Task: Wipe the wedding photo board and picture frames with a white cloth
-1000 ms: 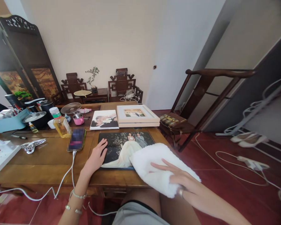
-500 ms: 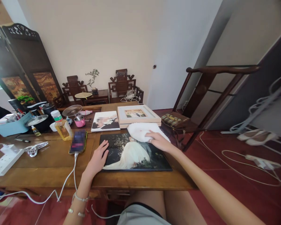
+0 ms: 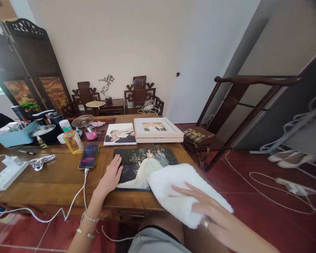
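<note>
Head view shows a wooden table (image 3: 60, 182) bearing a wedding photo panel (image 3: 133, 160), its near right corner covered by a white plush cloth (image 3: 171, 181), the right hand (image 3: 204, 203) lying on the cloth with visible fingers spread, the left hand (image 3: 112, 177), fingers slightly parted, on the panel's left edge.

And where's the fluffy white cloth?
In the head view, right of centre: the white cloth lies under the right hand, covering the near right corner of the dark photo.
</note>
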The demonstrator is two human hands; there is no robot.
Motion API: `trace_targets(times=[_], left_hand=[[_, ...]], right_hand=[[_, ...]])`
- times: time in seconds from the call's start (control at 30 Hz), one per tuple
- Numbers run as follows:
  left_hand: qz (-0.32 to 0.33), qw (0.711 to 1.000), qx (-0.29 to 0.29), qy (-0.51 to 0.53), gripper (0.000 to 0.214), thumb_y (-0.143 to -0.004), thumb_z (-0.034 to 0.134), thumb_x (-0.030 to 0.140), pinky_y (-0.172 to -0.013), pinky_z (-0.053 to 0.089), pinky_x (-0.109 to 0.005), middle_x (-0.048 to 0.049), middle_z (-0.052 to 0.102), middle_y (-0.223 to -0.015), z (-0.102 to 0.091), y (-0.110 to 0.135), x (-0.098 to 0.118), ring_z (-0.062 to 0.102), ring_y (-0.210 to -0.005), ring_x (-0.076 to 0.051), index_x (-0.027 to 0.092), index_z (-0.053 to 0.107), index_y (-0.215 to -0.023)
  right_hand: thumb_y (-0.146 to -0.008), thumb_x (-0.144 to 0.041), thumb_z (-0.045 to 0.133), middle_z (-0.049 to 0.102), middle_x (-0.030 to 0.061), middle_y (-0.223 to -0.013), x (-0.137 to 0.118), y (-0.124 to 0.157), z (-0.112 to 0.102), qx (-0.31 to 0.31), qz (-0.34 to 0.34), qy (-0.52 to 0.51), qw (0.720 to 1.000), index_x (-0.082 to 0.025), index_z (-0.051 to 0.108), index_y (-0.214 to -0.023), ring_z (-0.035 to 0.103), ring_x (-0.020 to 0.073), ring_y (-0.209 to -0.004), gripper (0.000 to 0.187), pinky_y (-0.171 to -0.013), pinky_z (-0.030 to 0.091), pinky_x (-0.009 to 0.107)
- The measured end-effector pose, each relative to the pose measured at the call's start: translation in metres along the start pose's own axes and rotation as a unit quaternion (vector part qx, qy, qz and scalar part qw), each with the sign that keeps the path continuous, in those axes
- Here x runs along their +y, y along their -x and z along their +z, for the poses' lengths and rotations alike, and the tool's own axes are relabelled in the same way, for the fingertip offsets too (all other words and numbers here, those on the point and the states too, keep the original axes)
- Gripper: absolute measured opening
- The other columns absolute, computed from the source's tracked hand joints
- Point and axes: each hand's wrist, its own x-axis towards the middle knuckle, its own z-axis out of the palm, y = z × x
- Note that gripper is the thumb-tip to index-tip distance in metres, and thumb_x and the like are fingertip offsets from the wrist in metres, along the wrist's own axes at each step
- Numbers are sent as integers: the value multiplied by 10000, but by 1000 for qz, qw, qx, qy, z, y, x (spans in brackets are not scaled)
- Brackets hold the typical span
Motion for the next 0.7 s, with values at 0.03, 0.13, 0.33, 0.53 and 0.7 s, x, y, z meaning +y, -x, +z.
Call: trace_targets(times=[0.03,0.13,0.33,0.53,0.7], left_hand=[[0,1000,-2,-1,446,-944,347,294,-1148,248,-422,-130,336,-1491,0,0,0,266,-1397,-213,139,419,-1356],[-6,1000,-10,-3,446,-942,353,293,-1144,255,-423,-136,337,-1490,-2,0,0,274,-1395,-214,132,426,-1352],[-9,1000,-19,-7,454,-944,350,299,-1152,234,-421,-142,332,-1491,-3,-2,0,264,-1399,-211,114,433,-1350],[-1,1000,-14,-2,447,-945,353,303,-1153,237,-433,-128,323,-1497,-2,-2,-2,260,-1400,-212,135,431,-1353],[1,1000,-6,6,442,-944,360,295,-1149,246,-440,-119,334,-1493,-1,-1,-2,268,-1398,-212,148,424,-1355]], right_hand=[[-724,-98,452,479,17,-1398,2,-3,-1,-6,5,-1,1000,-269,637,-934,283,259,-1367,328,-1081,285,556],[-710,-120,451,472,8,-1403,20,-27,-2,-17,50,7,999,-249,654,-848,265,275,-1374,278,-1077,284,554],[-648,-142,458,623,45,-1236,76,-101,-3,49,139,39,988,-228,691,-915,394,320,-1301,364,-1046,333,534],[-655,-123,438,634,43,-1216,82,-123,0,75,129,55,987,-238,676,-919,419,284,-1287,373,-1080,262,554],[-637,-89,430,512,70,-1369,40,-79,5,52,62,76,994,-223,640,-833,410,255,-1296,317,-1115,206,544]])
